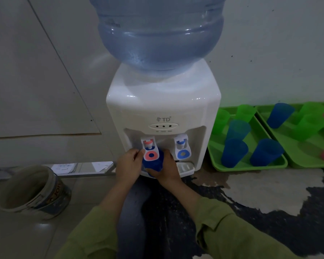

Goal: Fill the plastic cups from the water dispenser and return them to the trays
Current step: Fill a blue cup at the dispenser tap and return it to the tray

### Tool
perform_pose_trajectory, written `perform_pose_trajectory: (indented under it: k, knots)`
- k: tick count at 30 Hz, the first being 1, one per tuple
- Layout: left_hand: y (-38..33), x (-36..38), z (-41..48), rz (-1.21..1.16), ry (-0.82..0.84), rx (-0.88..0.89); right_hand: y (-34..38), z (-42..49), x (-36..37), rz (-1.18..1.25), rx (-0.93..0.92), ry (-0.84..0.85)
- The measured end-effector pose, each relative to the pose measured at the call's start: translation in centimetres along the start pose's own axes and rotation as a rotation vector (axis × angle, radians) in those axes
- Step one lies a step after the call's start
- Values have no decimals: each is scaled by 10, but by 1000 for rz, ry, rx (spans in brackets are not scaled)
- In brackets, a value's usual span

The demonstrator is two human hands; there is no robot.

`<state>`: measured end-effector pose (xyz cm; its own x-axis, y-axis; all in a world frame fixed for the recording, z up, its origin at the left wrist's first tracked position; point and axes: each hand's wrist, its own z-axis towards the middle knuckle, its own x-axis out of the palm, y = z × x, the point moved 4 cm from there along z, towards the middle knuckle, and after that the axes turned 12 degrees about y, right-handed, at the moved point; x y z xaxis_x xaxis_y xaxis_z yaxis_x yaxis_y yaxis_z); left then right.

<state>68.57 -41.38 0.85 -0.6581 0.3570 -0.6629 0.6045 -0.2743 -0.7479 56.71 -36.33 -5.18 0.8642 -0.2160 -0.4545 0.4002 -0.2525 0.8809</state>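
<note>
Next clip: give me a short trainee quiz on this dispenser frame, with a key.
1. True or false: the right hand holds a green cup at the water dispenser.
2. The left hand touches: A) the bucket B) the red tap C) the blue tap.
3. Fill in: both trays are ___ in colour.
Key: 1 false, it holds the blue cup; 2 B; 3 green.

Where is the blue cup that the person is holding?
In the head view the blue cup is at centre, under the dispenser's red tap, gripped by the right hand, with the left hand at the tap.
</note>
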Motion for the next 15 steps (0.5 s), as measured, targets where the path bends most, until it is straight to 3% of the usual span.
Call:
perform_pose_trajectory:
  k: [9, 15]
  knots:
    - [27, 12, -27, -304, -80, 23, -5, -14, -1, 60, 74, -32]
    - [55, 46, -46, -201, 253, 68, -11, -40, -8, 127, -15, -20]
